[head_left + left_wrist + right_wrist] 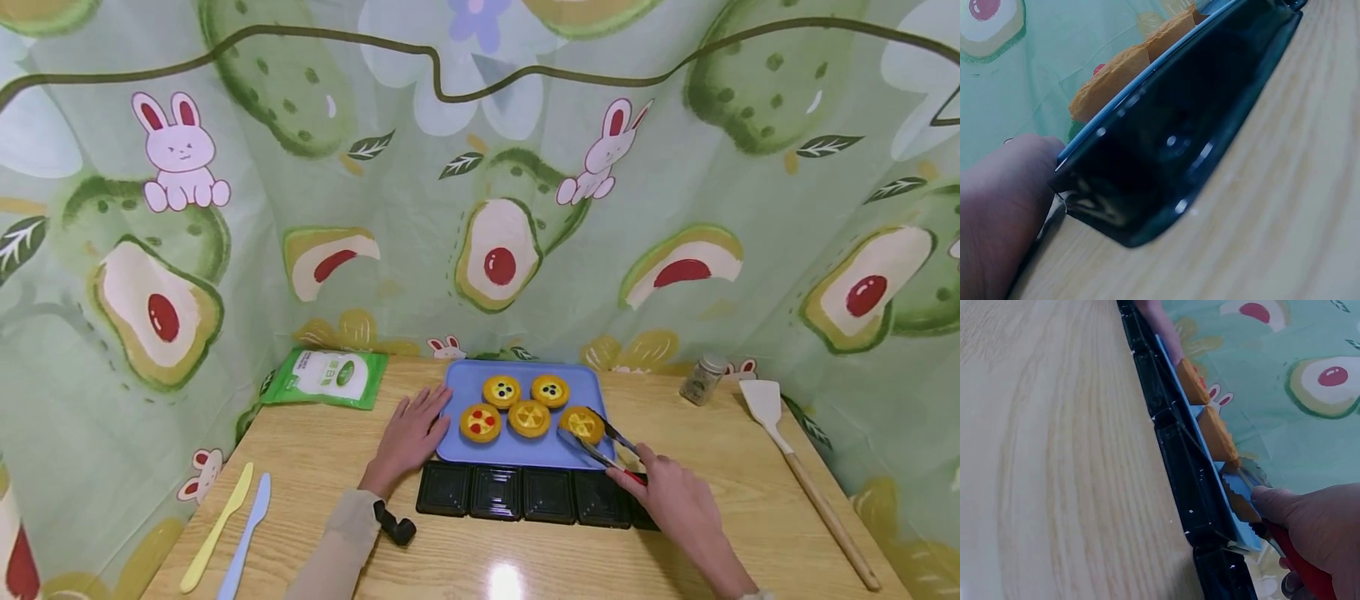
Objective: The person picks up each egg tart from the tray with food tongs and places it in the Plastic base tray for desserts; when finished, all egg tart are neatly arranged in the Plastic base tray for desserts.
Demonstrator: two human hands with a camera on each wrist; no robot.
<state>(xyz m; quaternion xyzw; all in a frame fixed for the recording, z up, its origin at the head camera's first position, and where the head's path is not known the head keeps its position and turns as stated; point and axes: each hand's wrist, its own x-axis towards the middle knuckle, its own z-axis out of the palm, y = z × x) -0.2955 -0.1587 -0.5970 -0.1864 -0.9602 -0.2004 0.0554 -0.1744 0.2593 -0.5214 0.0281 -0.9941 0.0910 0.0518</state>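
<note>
My right hand (678,504) grips a pair of tongs (594,453) with red on the handle. Their jaws straddle the rightmost tart (581,423) on a blue tray (465,387). Beside it are a plain-topped tart (529,419) and one with red pieces (480,423); behind them, two tarts (501,391) carry dark berries. At the tray's left edge rests my left hand (408,433), its fingers extended. Along the tray's front runs a black plastic box (495,492) with a row of square compartments; the right forearm hides its right end.
A green-and-white packet (326,377) lies back left. Yellow (217,527) and blue (246,533) plastic knives lie front left. On the right are a small shaker jar (703,380) and a white spatula (806,479) with a wooden handle. A printed curtain (420,275) hangs around the table.
</note>
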